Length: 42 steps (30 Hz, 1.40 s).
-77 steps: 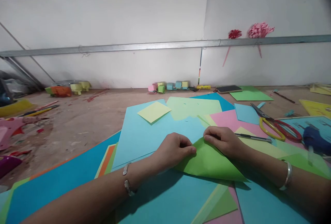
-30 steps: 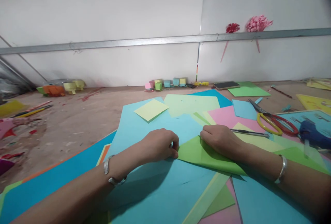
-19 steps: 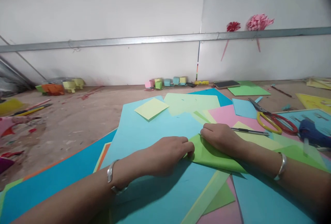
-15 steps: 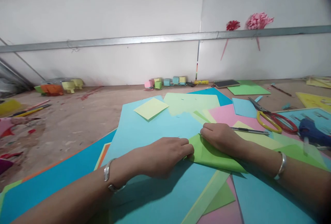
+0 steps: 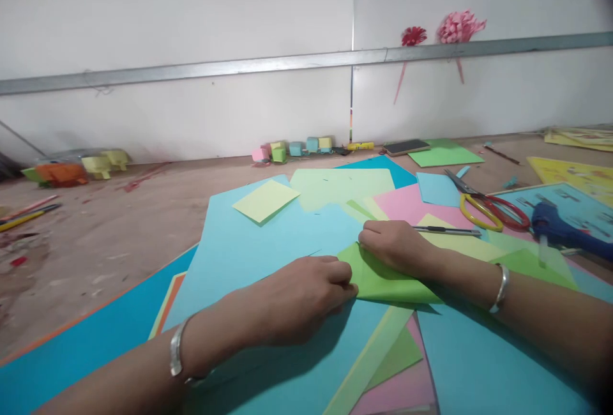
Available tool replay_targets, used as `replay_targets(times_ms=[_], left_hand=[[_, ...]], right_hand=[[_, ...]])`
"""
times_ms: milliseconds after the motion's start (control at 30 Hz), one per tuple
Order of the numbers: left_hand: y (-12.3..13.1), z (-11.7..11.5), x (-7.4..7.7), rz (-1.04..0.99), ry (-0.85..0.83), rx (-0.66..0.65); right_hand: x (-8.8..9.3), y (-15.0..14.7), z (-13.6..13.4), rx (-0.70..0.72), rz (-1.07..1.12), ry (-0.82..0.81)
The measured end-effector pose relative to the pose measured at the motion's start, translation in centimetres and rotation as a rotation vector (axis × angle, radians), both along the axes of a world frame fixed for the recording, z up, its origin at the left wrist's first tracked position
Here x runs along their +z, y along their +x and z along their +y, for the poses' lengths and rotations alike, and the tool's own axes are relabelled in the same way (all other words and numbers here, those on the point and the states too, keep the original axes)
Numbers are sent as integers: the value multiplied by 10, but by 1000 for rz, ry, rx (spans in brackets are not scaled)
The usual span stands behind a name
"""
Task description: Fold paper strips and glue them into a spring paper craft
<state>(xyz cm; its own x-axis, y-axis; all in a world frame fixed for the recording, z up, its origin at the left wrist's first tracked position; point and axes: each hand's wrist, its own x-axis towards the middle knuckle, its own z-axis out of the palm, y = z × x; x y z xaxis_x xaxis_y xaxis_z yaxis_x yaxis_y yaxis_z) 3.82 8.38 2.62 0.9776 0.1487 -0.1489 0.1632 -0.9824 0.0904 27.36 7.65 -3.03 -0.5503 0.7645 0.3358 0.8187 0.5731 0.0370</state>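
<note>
A folded sheet of green paper [image 5: 383, 281] lies in front of me on top of light blue sheets [image 5: 268, 249]. My left hand [image 5: 306, 297] pinches its left corner between thumb and fingers. On its upper edge, my right hand [image 5: 395, 246] is closed with curled fingers, gripping the paper; the fingertips are partly hidden. Behind the right hand rests a slim craft knife or pen [image 5: 447, 231]. A small pale yellow sheet [image 5: 266, 202] lies beyond my left hand.
To the right are scissors [image 5: 507, 211] with red and yellow handles and a blue glue gun [image 5: 569, 230]. A phone [image 5: 407, 147], a green sheet [image 5: 445, 153] and small paper blocks [image 5: 295, 148] stand by the wall. Orange and yellow paper shapes [image 5: 62, 174] sit at the left.
The view has shifted slightly, so the things appear further left. Both hands stay on the green paper; the left fingers have curled more at its corner.
</note>
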Motion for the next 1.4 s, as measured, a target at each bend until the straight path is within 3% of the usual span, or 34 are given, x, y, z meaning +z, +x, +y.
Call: replay_targets(times_ms=[333,600,733,1133,1400], left_hand=[[3,4,-8,32,83,-118],[12,-3,-11,-12,-122,-34],[16,-7,-10,-2,-142,-38],[46,0,10,17,-290,-42],[52,1,-19,-182,-192,-203]], right_hand=[[3,5,6,28,182,-168],[4,4,5,34,235,-214],[5,4,5,26,243,-226],[7,2,3,-26,200,-240],[7,2,4,-28,182,-261]])
